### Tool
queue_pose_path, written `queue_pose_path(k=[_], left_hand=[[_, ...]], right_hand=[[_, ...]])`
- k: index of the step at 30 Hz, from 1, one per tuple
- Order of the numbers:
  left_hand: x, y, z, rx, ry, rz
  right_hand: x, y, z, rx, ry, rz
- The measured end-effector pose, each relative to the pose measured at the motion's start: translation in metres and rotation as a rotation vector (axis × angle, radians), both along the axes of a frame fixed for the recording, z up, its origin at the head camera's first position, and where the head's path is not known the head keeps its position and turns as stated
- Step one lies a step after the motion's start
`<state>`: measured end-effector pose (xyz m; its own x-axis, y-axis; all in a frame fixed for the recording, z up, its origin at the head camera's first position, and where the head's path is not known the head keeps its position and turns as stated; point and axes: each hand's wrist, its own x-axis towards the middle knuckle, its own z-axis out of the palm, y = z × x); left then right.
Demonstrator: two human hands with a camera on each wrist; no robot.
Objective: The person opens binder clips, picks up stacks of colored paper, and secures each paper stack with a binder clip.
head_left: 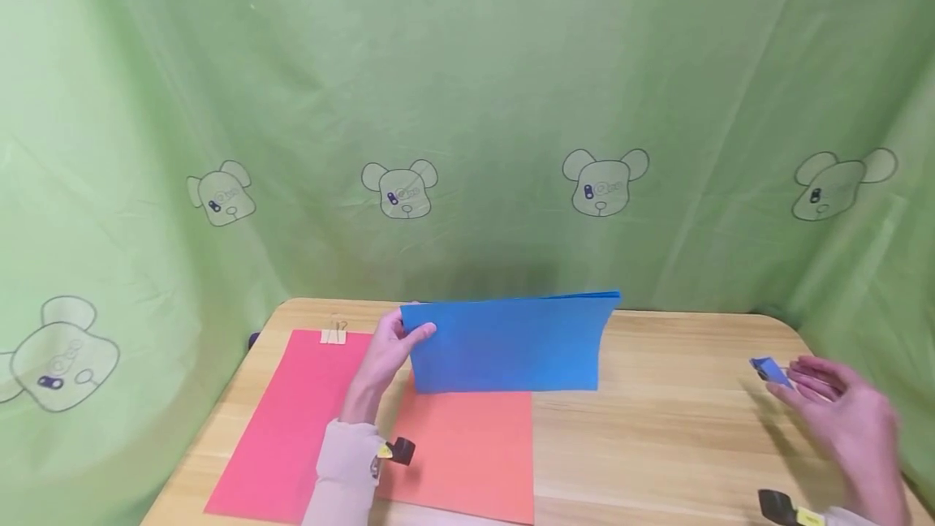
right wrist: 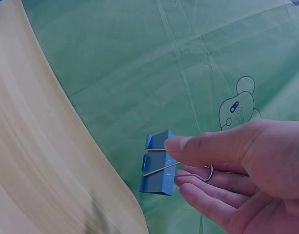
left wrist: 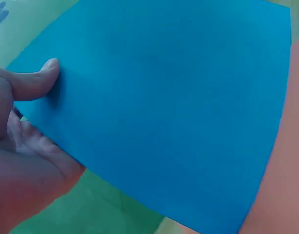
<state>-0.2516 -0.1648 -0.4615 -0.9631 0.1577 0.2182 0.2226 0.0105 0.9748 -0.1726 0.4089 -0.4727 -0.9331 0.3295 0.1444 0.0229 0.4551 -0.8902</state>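
Note:
My left hand pinches the left edge of a stack of blue paper, thumb on the near face and fingers behind. The stack is held up on its long side, its far right corner slightly fanned. In the left wrist view the blue paper fills most of the frame, with the thumb flat against it. Over the right side of the table my right hand holds a blue binder clip. The right wrist view shows the binder clip between thumb and fingers, its wire handles visible.
Orange paper lies on the wooden table beneath and in front of the blue stack. Left of it lies pink-red paper with a white binder clip at its top edge. A green curtain hangs behind and beside the table.

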Motion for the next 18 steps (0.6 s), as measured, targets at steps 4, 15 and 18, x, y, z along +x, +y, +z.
queue_pose_path(k=[4, 15, 18], left_hand=[[-0.004, -0.002, -0.013, -0.035, -0.050, -0.052], [-0.007, 0.005, -0.016, 0.038, -0.043, 0.065], [-0.007, 0.005, -0.013, 0.047, -0.022, 0.087]], right_hand=[[0.000, -0.001, 0.001, 0.058, -0.017, -0.014], [0.000, -0.003, 0.001, 0.152, -0.018, -0.021], [-0.001, -0.003, 0.001, 0.170, -0.010, -0.022]])
